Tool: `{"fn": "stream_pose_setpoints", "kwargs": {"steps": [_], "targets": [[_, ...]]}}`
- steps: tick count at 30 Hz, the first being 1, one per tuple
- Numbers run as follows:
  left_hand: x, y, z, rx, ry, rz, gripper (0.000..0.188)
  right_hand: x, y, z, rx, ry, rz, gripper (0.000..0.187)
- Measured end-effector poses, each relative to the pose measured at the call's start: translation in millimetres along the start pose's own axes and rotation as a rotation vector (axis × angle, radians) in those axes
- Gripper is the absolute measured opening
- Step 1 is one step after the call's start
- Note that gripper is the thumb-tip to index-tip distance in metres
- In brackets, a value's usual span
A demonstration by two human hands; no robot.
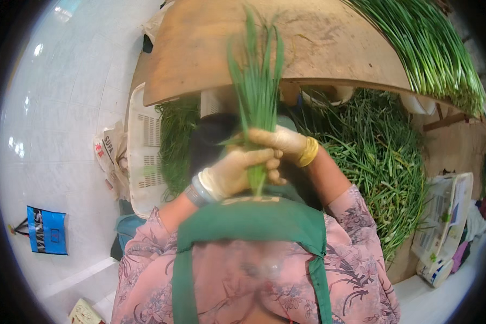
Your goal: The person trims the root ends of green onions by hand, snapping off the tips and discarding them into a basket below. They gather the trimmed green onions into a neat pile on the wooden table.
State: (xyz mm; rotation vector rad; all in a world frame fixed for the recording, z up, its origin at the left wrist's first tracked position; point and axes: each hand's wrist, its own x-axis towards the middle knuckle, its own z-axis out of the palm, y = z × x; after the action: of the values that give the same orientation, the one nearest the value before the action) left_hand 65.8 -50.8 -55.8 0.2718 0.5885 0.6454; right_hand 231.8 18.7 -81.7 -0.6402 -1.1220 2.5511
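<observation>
Both my hands grip one bunch of garlic chives (257, 86), long flat green leaves held upright in front of my green apron (248, 221). The leaf tips fan out over the edge of the wooden table (200, 48); the paler stem ends point down at my chest. My left hand (235, 171), in a whitish glove, wraps round the lower stems. Just above it my right hand (286, 144), gloved with a yellow cuff, closes round the bunch from the other side. The leaves are slightly blurred.
More long chives (426, 48) lie at the table's far right. Below it, a big heap of loose leaves (383, 167) spreads at my right. To my left stand a white slotted crate (143, 162) and a paper bag (112, 156). A blue bag (47, 230) lies on the tiled floor.
</observation>
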Motion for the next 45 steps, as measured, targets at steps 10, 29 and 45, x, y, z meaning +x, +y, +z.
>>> {"fn": "stream_pose_setpoints", "kwargs": {"steps": [10,29,45], "targets": [[-37.7,10.5,18.9,0.281,-0.170,-0.008,0.035,-7.2,-75.9,74.8,0.153,0.079,-0.474,0.063],[-22.5,84.6,-19.0,-0.037,-0.301,0.288,0.041,157.8,-176.1,30.3,-0.170,0.303,-0.260,0.034],[2.8,66.6,-15.9,0.030,0.007,0.464,0.028,0.9,-8.1,46.0,-0.294,0.362,-0.235,0.033]]}}
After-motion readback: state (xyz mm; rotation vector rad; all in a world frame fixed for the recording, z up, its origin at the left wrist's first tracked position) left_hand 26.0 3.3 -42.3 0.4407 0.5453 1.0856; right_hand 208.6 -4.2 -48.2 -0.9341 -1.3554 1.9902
